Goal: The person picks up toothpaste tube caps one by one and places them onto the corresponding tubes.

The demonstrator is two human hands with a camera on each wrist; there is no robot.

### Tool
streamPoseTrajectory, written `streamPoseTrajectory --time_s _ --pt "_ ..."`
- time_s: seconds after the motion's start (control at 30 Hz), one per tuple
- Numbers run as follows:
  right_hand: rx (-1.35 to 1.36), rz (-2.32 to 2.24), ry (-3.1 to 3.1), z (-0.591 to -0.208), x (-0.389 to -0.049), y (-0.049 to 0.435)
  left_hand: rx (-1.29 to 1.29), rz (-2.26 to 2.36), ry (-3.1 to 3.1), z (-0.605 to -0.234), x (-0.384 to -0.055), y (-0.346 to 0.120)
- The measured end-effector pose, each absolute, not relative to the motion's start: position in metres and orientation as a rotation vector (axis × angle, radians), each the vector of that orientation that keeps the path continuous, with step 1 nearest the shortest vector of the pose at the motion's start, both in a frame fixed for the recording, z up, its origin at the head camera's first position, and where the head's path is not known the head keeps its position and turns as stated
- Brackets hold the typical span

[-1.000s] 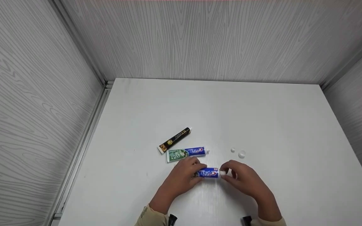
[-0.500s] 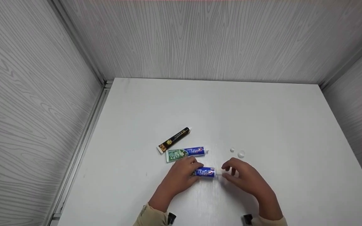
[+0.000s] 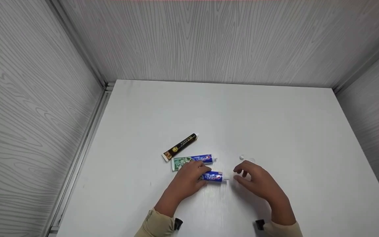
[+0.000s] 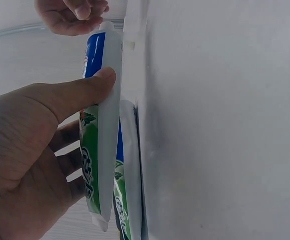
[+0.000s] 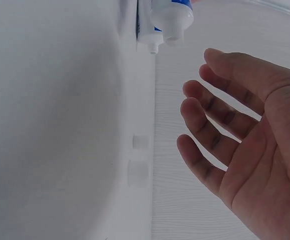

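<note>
Seen from the head and counted from the gripped tube [image 3: 213, 176], the black tube [image 3: 180, 147] lies farthest left, between 10 and 11 o'clock. The left hand [image 3: 188, 181], at 9 o'clock, grips that tube between thumb and fingers. At 10 o'clock, partly covered by this hand, is the second tube [image 3: 203, 158]. Two cap-like pieces [image 5: 140, 142] lie around 2 o'clock. The right hand [image 3: 257, 181], at 3 o'clock, holds nothing; its fingers bend loosely, near the white tip [image 5: 173, 32] but apart.

If this tip is uncapped, which cannot be told, too strong a squeeze could push paste out. A careless right hand could knock the cap-like pieces away.

Both blue-and-green labels carry white characters and leaves; the black one has golden characters. No brand is readable.
</note>
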State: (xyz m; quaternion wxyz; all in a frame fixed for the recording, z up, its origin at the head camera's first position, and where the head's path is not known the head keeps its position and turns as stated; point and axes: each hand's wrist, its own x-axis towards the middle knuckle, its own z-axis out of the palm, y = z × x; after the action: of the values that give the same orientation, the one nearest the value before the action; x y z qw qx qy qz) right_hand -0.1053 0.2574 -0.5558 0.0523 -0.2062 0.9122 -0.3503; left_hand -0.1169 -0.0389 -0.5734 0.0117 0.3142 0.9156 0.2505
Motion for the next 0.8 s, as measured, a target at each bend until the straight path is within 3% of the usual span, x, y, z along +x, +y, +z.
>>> streamPoseTrajectory --time_s 0.8 --pt "-0.519 -0.957 2.933 -0.568 -0.158 0.271 0.968 0.847 2.867 -0.567 -0.161 -0.043"
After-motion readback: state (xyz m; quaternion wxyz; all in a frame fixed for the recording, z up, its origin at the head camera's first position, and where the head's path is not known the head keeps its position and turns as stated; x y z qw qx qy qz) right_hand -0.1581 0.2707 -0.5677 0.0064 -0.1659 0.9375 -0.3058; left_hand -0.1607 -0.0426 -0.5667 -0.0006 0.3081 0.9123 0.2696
